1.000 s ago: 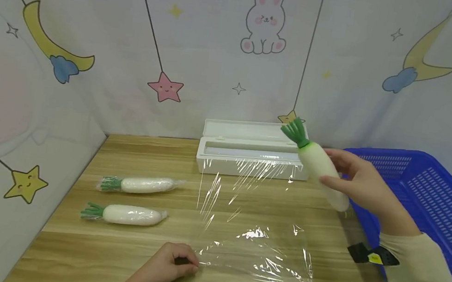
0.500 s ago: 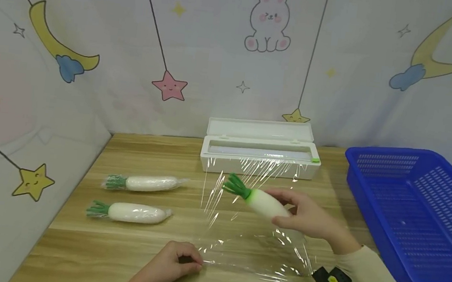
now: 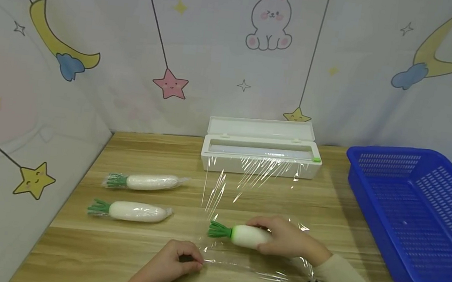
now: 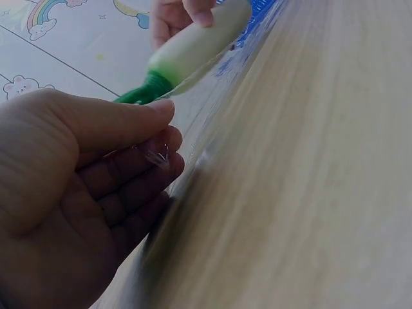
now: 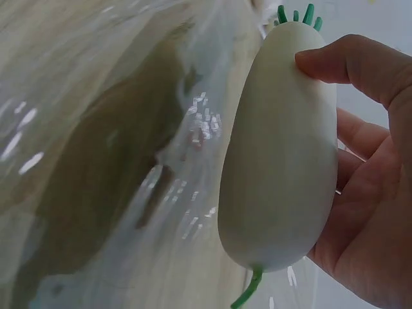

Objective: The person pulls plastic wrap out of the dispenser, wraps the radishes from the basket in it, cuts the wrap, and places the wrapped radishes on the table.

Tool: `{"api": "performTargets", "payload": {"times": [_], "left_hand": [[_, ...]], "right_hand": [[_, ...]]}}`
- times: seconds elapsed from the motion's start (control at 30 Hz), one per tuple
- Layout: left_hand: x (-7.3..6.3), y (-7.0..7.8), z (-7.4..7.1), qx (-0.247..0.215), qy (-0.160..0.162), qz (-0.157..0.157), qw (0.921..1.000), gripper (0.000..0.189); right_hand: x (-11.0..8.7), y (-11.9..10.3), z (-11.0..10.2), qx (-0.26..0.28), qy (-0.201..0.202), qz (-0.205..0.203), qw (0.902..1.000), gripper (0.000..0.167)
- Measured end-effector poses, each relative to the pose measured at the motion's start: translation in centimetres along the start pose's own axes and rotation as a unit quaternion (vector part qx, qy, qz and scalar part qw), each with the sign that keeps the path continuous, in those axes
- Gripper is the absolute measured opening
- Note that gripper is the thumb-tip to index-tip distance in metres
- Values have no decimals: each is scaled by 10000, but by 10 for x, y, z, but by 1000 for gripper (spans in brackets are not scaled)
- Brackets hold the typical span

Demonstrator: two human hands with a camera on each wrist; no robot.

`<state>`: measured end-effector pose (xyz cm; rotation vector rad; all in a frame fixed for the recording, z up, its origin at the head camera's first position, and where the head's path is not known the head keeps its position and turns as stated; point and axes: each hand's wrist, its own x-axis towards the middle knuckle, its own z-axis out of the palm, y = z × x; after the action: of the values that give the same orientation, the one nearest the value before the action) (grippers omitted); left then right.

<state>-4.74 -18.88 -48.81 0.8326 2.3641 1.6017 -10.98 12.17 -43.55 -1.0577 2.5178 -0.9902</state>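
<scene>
My right hand (image 3: pixel 288 237) grips a white radish (image 3: pixel 245 236) with green leaf stubs, low over a clear sheet of plastic wrap (image 3: pixel 240 198). The leaves point left; the right wrist view shows the radish (image 5: pixel 280 148) between thumb and fingers, a thin green tail at its near end. At the sheet's near left corner, my left hand (image 3: pixel 174 261) pinches the wrap's edge. Crinkled film shows by its fingertips (image 4: pixel 164 112) in the left wrist view. The sheet runs back to a white wrap dispenser (image 3: pixel 223 165) whose lid stands up.
Two radishes lie on the wooden table (image 3: pixel 84 246) at left, a farther wrapped radish (image 3: pixel 152 182) and a nearer wrapped radish (image 3: pixel 138 212). A blue perforated basket (image 3: pixel 372 213) stands at right. Behind the table hangs a printed cloth (image 3: pixel 205 31).
My right hand has carried the radish from beside the basket leftward and down, close over the wrap, turning it nearly level. The left hand keeps its pinch on the wrap.
</scene>
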Motion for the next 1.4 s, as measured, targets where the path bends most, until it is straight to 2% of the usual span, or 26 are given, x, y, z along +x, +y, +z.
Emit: {"api": "performTargets", "payload": {"times": [0.37,0.73,0.87,0.97,1.2,1.4], "left_hand": [[1,1,0,-77,-60,-65,9999,5],[0,-3,-1,-584,23,-150,9982,6],[0,-3,-2,-728,57,-164,9972,5],[0,-3,-2,-864,62,-232,9960,5],[-1,-2,-5,-1078,116,-357,9935,13],[-2,-4,-6,-1074,161,-349,9935,13]], "right_hand": [[1,4,9,-169,-92,235,9995,50],[1,9,14,-338,-138,-106,9993,46],[-1,8,13,-450,-143,-52,9989,46],[-3,7,11,-617,-62,-57,9981,46],[-13,11,9,-895,308,-343,9949,44],[-32,12,3,-1019,657,-243,9923,42]]}}
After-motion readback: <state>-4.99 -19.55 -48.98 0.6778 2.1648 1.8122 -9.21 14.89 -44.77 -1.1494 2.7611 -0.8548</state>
